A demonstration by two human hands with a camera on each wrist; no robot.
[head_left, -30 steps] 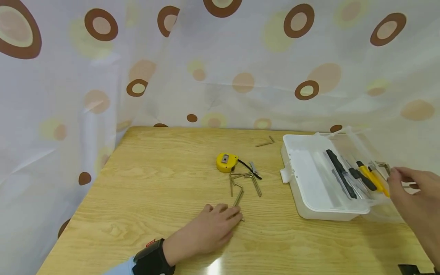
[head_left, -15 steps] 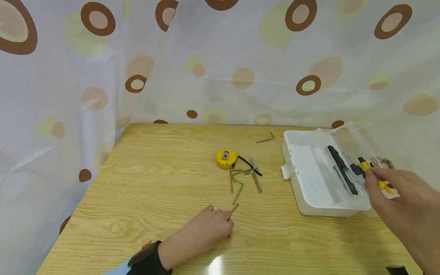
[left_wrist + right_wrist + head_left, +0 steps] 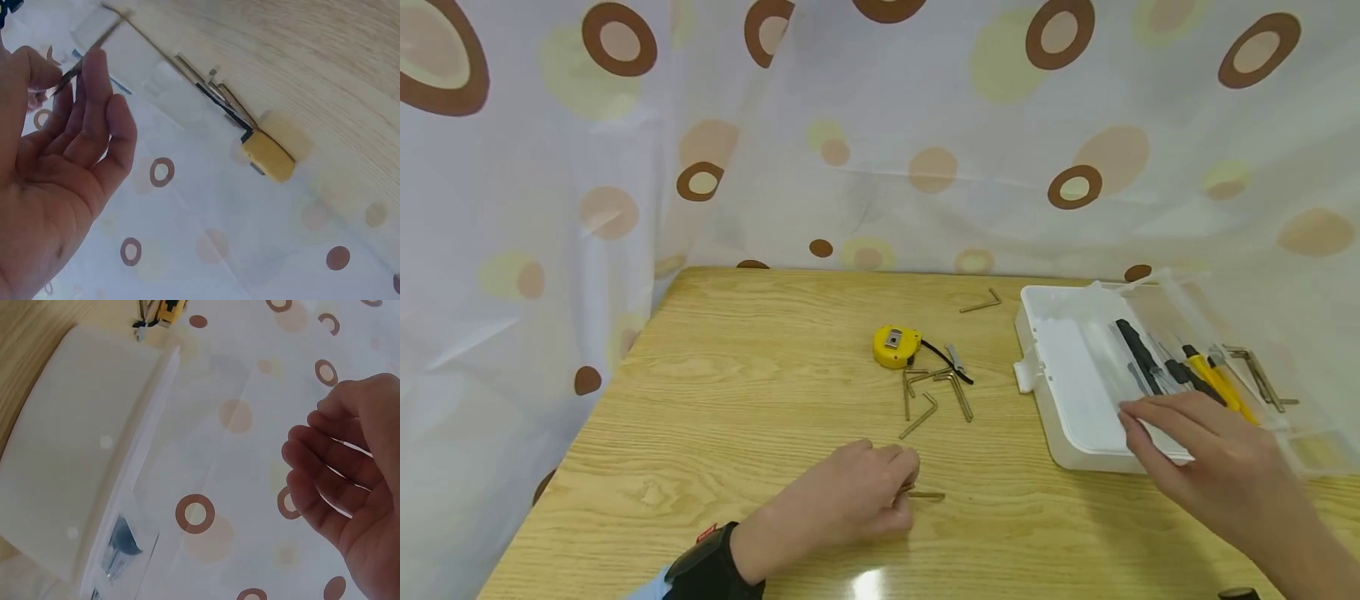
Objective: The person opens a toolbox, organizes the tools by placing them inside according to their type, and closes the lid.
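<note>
Thumb and fingers of my left hand [image 3: 850,492] pinch a thin L-shaped hex key [image 3: 927,495] low over the table. In the left wrist view the same hand [image 3: 75,137] has the key [image 3: 84,60] between thumb and fingertips. Beyond it, another hex key [image 3: 919,417] lies alone, and several more sit near a yellow tape measure [image 3: 896,347]. My right hand [image 3: 1221,467] hovers over the near edge of a white plastic box [image 3: 1086,400]. Its fingers [image 3: 325,462] are loosely bent, with nothing between them in the right wrist view.
Clear compartments in the box's lid [image 3: 1311,433] hold a black-handled tool [image 3: 1137,348], a yellow-handled screwdriver [image 3: 1217,383] and several hex keys [image 3: 1262,379]. One hex key [image 3: 981,302] lies at the back of the table. A patterned curtain [image 3: 865,125] hangs behind.
My right hand has left the hex keys in the lid and moved left over the box, now holding nothing. My left hand has picked a hex key off the table and turned it.
</note>
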